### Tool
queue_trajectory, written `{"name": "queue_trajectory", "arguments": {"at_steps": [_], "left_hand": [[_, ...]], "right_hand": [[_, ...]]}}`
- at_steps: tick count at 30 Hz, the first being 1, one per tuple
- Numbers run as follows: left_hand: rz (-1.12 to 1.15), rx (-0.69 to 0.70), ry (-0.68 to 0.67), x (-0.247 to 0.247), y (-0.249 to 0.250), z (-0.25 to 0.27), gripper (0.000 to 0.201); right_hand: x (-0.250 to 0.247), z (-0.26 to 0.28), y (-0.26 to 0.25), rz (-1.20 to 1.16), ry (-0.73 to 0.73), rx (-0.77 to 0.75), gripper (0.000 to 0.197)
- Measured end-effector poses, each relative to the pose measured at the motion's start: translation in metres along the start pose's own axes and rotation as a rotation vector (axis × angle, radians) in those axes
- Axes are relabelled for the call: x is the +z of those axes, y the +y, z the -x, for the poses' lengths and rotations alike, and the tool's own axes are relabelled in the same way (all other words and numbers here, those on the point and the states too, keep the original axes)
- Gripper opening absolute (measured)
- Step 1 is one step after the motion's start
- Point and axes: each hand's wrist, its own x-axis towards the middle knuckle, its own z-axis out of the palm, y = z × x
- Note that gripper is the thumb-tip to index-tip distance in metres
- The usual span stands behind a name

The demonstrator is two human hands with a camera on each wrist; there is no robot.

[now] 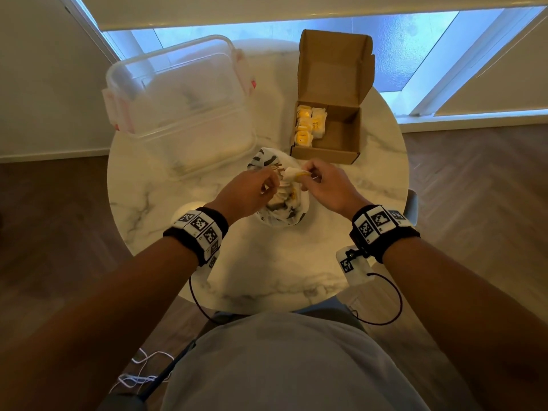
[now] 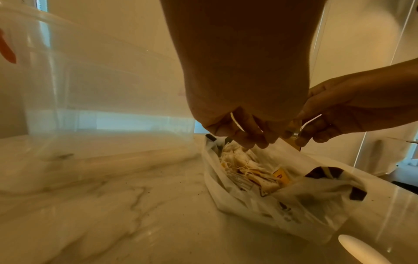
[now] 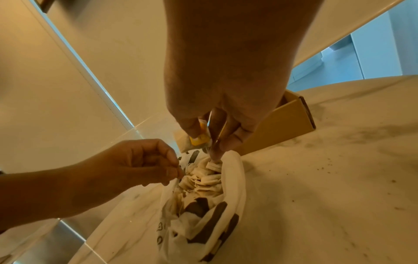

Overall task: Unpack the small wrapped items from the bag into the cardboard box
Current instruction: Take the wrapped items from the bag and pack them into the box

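Fingers of our right hand [image 3: 203, 132] pinch one wrapped item [image 3: 194, 141]; left hand [image 1: 249, 191] pinches threads over the bag [image 1: 280, 216], so we lift slowly toward the far cardboard box [image 1: 341, 143].

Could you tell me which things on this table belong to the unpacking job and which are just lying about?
Belongs to the job:
- white printed plastic bag
- open brown cardboard box
- yellow-and-white wrapped item pinched in the right hand
- left hand over the bag

Lying about:
- clear plastic storage tub
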Motion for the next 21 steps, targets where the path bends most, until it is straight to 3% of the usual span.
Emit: {"name": "queue_trajectory", "arguments": {"at_steps": [8, 13, 18, 21], "left_hand": [[-0.21, -0.002, -0.128, 0.019, 0.0, -0.022, 0.032], [-0.298, -0.022, -0.136, 0.027, -0.004, -0.028, 0.029], [-0.202, 0.066, 0.023, 0.025, -0.009, -0.026, 0.018], [-0.054, 0.1, 0.038, 0.015, -0.006, -0.021, 0.015]], "right_hand": [[-0.004, 0.005, 0.007, 0.062, -0.051, -0.016, 0.004], [-0.004, 0.005, 0.015, 0.088, -0.057, -0.021, 0.008], [-0.006, 0.005, 0.018, 0.111, -0.031, -0.027, 0.009], [-0.008, 0.001, 0.02, 0.121, -0.012, -0.032, 0.012]]}}
